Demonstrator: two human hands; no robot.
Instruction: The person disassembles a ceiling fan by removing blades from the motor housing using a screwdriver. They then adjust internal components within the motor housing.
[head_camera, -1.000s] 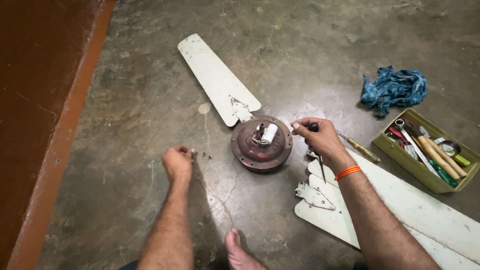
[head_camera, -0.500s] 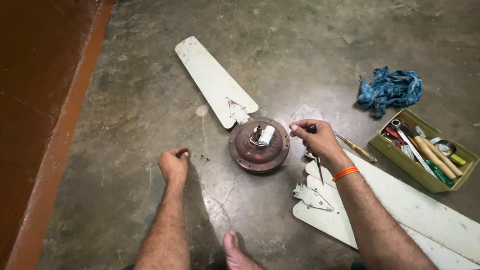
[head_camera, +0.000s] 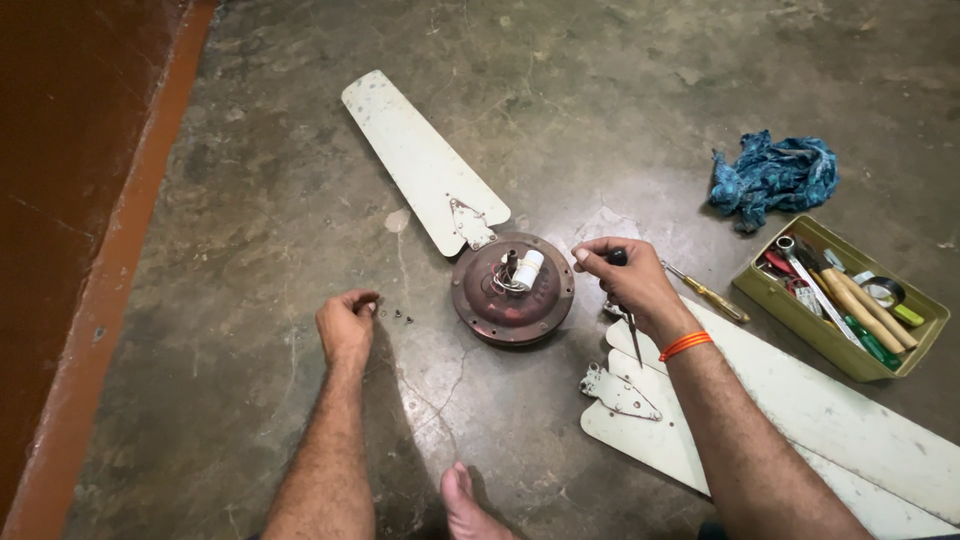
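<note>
We count three fan blades: one (head_camera: 425, 160) bolted to the round motor (head_camera: 513, 288) mid-floor, two loose ones (head_camera: 800, 420) stacked at the near right. One green tray (head_camera: 835, 345) of tools and one blue rag (head_camera: 772, 175) sit far right. Our left hand (head_camera: 345, 325) rests low on the floor (head_camera: 250, 200), its grip curled loosely, empty, fingertips just beside a few small screws (head_camera: 398, 316). Our right hand (head_camera: 632, 282) hovers right of the motor, its grip closed around a dark-handled screwdriver (head_camera: 628, 320) pointing down.
</note>
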